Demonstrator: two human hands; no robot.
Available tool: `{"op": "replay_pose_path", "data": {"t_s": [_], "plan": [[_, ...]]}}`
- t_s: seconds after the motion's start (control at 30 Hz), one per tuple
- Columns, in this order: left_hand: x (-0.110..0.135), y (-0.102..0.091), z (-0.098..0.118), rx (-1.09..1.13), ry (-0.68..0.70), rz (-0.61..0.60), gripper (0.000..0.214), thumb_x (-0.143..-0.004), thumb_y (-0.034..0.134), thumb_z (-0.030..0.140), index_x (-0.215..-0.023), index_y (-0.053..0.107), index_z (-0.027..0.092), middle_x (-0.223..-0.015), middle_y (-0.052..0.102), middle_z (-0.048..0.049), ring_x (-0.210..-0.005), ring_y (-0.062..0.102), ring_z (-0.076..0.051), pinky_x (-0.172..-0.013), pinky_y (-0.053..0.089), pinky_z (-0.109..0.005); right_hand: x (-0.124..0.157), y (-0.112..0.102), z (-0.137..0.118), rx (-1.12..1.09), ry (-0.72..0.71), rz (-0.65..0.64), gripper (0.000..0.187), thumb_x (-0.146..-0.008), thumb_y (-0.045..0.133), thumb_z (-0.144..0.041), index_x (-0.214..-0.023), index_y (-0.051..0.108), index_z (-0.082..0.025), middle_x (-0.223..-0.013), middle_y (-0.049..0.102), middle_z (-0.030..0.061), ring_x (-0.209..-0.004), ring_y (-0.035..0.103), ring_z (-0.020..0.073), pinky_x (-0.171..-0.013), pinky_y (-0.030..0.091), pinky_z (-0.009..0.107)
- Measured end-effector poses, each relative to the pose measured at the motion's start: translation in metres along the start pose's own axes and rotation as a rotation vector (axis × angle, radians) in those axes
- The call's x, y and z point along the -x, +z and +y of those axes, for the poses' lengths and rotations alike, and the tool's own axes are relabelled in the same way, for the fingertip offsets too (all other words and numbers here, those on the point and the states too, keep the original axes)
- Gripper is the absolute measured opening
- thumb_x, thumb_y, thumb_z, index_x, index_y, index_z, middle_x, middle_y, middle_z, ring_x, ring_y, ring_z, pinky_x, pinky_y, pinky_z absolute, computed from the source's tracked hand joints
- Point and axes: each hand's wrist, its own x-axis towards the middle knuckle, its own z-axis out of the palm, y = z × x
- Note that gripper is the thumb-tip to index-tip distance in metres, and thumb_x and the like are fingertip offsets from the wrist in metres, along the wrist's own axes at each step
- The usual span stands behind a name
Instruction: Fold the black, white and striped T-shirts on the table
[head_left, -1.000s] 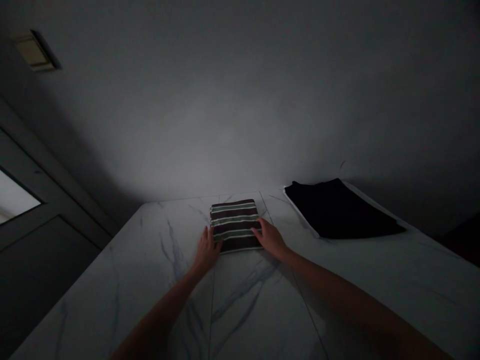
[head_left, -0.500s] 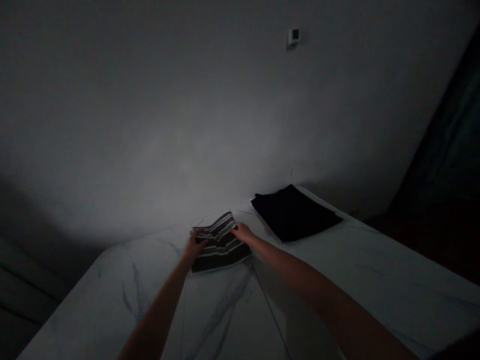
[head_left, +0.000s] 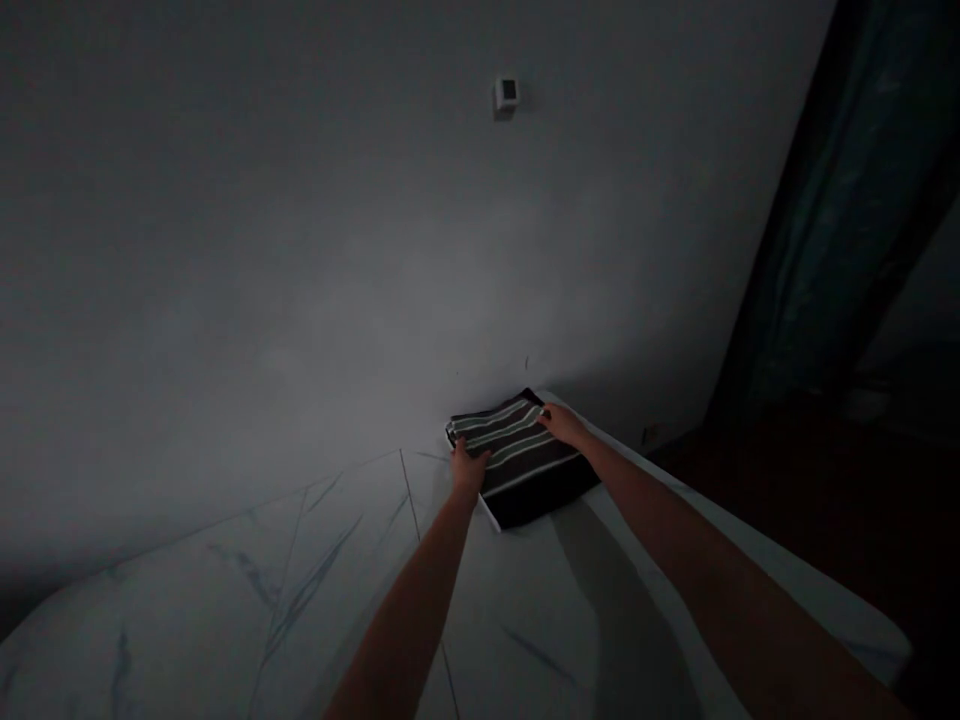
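A folded striped cloth point(head_left: 504, 430), dark with pale green and white bands, rests on top of a folded black garment point(head_left: 546, 488) at the far right of a white marbled table point(head_left: 315, 590). My left hand point(head_left: 468, 466) grips the cloth's near left edge with fingers curled over it. My right hand point(head_left: 561, 424) holds its far right edge, fingers closed on the fabric. The room is very dim.
A plain wall point(head_left: 300, 250) rises just behind the table, with a small square fitting point(head_left: 506, 95) high up. A dark curtain or door frame point(head_left: 832, 210) stands at the right. The table's right edge drops to a dark floor point(head_left: 810, 500).
Both hands lifted the striped cloth from the table's middle and carried it right onto the black garment. The view swung right with it.
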Motion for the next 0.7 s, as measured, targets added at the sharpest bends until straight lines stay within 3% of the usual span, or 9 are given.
{"op": "replay_pose_path", "data": {"t_s": [0.07, 0.17, 0.27, 0.37, 0.47, 0.57, 0.7], "plan": [[0.012, 0.007, -0.004, -0.056, -0.093, -0.001, 0.06, -0.076, 0.071, 0.019, -0.133, 0.053, 0.012, -0.123, 0.059, -0.0198, -0.112, 0.062, -0.033, -0.094, 0.053, -0.047, 0.008, 0.01, 0.013, 0.043, 0.075, -0.044, 0.022, -0.091, 0.06, -0.023, -0.105, 0.069, -0.008, -0.1, 0.072, 0.019, -0.096, 0.068, 0.0282, -0.081, 0.049, 0.033], [0.015, 0.001, 0.01, -0.186, -0.125, 0.083, 0.061, -0.076, 0.071, 0.025, -0.133, 0.053, 0.013, -0.144, 0.044, -0.0235, -0.128, 0.049, -0.041, -0.101, 0.046, -0.057, 0.012, 0.013, 0.004, 0.132, 0.115, 0.018, 0.034, -0.095, 0.055, -0.027, -0.121, 0.064, -0.009, -0.118, 0.066, 0.0233, -0.108, 0.063, 0.0325, -0.089, 0.047, 0.041], [0.003, 0.0, 0.038, -0.339, 0.063, 0.15, 0.058, -0.086, 0.06, 0.033, -0.139, 0.05, 0.013, -0.156, 0.032, -0.0218, -0.139, 0.036, -0.042, -0.109, 0.036, -0.061, 0.008, 0.014, -0.026, 0.214, -0.037, 0.121, 0.044, -0.097, 0.049, -0.038, -0.136, 0.056, -0.019, -0.142, 0.051, 0.0198, -0.126, 0.051, 0.0357, -0.099, 0.042, 0.05], [-0.007, 0.015, 0.054, -0.462, 0.192, 0.109, 0.054, -0.092, 0.05, 0.033, -0.142, 0.049, 0.013, -0.157, 0.034, -0.0195, -0.144, 0.03, -0.038, -0.116, 0.025, -0.059, 0.003, 0.026, -0.045, 0.226, -0.206, 0.063, 0.048, -0.099, 0.043, -0.045, -0.143, 0.05, -0.03, -0.159, 0.031, 0.0116, -0.143, 0.03, 0.0373, -0.109, 0.028, 0.062], [-0.007, 0.036, 0.043, -0.538, 0.122, 0.04, 0.053, -0.094, 0.048, 0.037, -0.142, 0.052, 0.016, -0.157, 0.034, -0.0193, -0.145, 0.029, -0.039, -0.116, 0.019, -0.063, 0.0, 0.05, -0.039, 0.236, -0.21, -0.072, 0.049, -0.1, 0.037, -0.048, -0.146, 0.047, -0.032, -0.163, 0.024, 0.0087, -0.148, 0.019, 0.0345, -0.113, 0.02, 0.064], [-0.004, 0.05, 0.023, -0.562, 0.056, 0.019, 0.055, -0.093, 0.049, 0.045, -0.141, 0.054, 0.019, -0.156, 0.035, -0.0201, -0.143, 0.031, -0.042, -0.114, 0.018, -0.068, -0.003, 0.07, -0.022, 0.221, -0.169, -0.146, 0.052, -0.101, 0.033, -0.053, -0.148, 0.044, -0.033, -0.162, 0.025, 0.009, -0.148, 0.021, 0.0332, -0.112, 0.024, 0.062], [-0.005, 0.051, 0.018, -0.559, 0.048, 0.009, 0.056, -0.093, 0.049, 0.047, -0.142, 0.053, 0.021, -0.156, 0.035, -0.0194, -0.144, 0.03, -0.042, -0.112, 0.019, -0.069, -0.005, 0.075, -0.016, 0.211, -0.168, -0.16, 0.052, -0.1, 0.034, -0.054, -0.148, 0.042, -0.035, -0.163, 0.023, 0.0076, -0.148, 0.021, 0.0324, -0.112, 0.023, 0.062]]}}
